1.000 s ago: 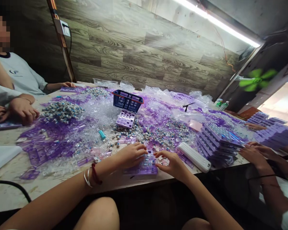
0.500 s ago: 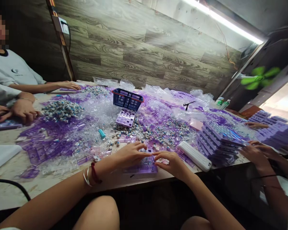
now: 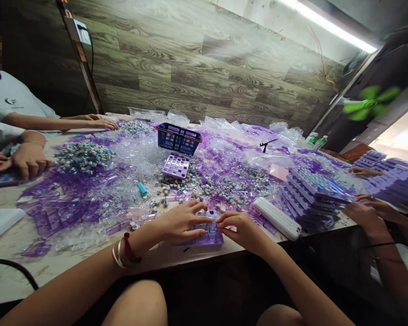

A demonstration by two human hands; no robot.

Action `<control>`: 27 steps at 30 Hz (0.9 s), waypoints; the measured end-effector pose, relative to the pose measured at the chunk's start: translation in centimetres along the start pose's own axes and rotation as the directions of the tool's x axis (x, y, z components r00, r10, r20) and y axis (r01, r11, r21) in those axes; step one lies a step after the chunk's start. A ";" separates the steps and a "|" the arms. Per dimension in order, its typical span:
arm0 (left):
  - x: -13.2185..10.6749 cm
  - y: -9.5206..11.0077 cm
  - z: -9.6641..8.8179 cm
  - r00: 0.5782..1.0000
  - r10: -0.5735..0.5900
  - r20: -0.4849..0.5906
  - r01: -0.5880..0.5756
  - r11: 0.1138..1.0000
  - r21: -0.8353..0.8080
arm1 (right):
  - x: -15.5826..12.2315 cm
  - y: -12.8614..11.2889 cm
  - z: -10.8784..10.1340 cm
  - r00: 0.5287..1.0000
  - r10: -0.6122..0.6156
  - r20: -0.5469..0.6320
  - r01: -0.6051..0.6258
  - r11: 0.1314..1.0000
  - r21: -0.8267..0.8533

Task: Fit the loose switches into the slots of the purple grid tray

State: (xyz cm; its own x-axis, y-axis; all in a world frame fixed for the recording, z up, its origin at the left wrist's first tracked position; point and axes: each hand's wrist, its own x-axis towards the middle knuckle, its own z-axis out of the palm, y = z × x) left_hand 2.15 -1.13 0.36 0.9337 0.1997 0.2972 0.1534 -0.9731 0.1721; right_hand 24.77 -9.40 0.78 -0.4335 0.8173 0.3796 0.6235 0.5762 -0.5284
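Observation:
A translucent purple plastic case lies flat at the table's front edge, its compartments partly covered by my hands. My left hand rests across its left side, thumb and fingers apart, with nothing visible held. From the right, my right hand reaches to the case's right edge, its thumb and fingertips drawn together. Whatever sits between those fingertips is too small or hidden to make out. Just beyond the case lie loose small white-and-blue parts and clear purple pieces.
A dark blue basket stands behind a lilac grid tray. A white bar-shaped object lies right of my hands, beside stacked purple trays. A teal block lies left. Co-workers' hands are at both table ends.
My left hand's fingers have spread, and its thumb now shows apart over the case. My right fingertips have shifted slightly and stay at the case's right side. The view has moved a little.

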 end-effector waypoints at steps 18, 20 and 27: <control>0.8 0.5 0.6 1.000 -0.026 0.013 0.027 0.998 -0.050 | -0.1 0.1 -0.1 0.999 0.007 0.034 -0.008 1.000 0.016; 1.0 0.7 1.0 1.000 -0.008 -0.020 0.007 0.998 -0.055 | 0.2 -0.1 -0.2 0.998 0.014 0.067 -0.014 1.000 -0.003; 1.1 0.6 2.3 0.998 0.035 -0.060 -0.033 0.999 0.030 | 0.4 0.4 0.1 0.993 0.079 0.084 -0.079 0.997 -0.007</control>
State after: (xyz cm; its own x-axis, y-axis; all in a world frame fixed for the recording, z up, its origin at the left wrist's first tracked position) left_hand 3.97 -1.76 -1.37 0.9174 0.1723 0.3587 0.1320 -0.9821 0.1341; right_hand 24.77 -8.85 0.65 -0.4359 0.8580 0.2718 0.6603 0.5101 -0.5511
